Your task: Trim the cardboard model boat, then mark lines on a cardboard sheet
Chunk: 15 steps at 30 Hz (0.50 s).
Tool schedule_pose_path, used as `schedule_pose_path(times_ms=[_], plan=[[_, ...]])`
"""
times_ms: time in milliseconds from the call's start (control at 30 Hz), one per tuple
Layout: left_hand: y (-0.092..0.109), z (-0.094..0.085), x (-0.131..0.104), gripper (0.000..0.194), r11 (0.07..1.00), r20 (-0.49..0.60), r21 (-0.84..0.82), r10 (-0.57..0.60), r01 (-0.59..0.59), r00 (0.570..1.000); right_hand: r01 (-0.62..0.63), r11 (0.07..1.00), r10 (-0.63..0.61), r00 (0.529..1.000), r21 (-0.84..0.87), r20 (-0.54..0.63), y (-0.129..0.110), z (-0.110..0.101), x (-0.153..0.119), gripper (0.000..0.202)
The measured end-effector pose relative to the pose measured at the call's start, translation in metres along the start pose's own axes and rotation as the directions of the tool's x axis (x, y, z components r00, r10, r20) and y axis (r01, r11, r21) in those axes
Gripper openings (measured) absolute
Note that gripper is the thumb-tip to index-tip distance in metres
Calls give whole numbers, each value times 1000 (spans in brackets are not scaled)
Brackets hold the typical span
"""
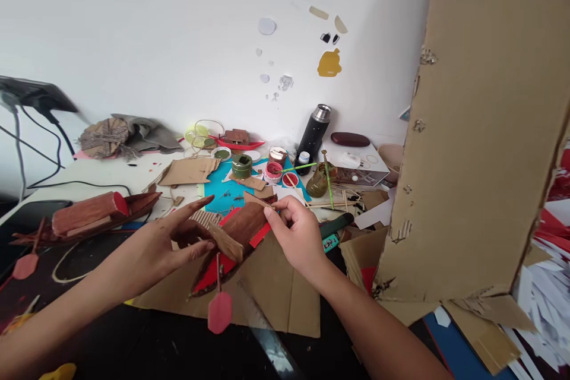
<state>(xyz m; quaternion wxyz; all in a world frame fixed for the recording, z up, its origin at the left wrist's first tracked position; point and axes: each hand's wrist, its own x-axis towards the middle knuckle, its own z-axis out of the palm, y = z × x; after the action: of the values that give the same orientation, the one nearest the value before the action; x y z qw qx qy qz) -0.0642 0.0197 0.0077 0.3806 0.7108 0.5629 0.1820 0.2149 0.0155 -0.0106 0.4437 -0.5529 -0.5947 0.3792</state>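
A model boat (244,222) with a brown curved roof and red inside lies on a flat cardboard sheet (298,297). A small cardboard piece (228,243) stands tilted at the near end of its roof. My left hand (178,237) is beside that piece, fingers spread, the thumb tip close to it; whether they touch I cannot tell. At the roof's far end, my right hand (296,228) pinches a thin cardboard strip (258,200) between thumb and index finger. A red paddle (219,312) sticks out from the boat's near end.
Another model boat (89,214) sits at left. Behind are a green paint jar (241,166), a red paint pot (273,173), a brush jar (319,181) and a black flask (314,136). A clear ruler (271,338) lies in front. A tall cardboard panel (481,130) stands at right.
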Motion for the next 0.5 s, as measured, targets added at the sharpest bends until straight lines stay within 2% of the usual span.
schedule_pose_path(times_ms=[100,200,400,500], plan=[[-1,0,5,92,992,25,-90,-89,91,996,-15,1000,15,1000,20,3,1,3,0,25],[-5,2,10,91,960,108,-238,-126,149,986,-18,1000,18,1000,24,19,2,6,0,23],[-12,7,11,90,832,211,-482,-194,275,958,-20,1000,20,999,-16,26,7,9,0,22],[-11,10,7,87,737,217,-586,-260,338,941,-18,999,19,999,-28,37,9,12,-2,23]])
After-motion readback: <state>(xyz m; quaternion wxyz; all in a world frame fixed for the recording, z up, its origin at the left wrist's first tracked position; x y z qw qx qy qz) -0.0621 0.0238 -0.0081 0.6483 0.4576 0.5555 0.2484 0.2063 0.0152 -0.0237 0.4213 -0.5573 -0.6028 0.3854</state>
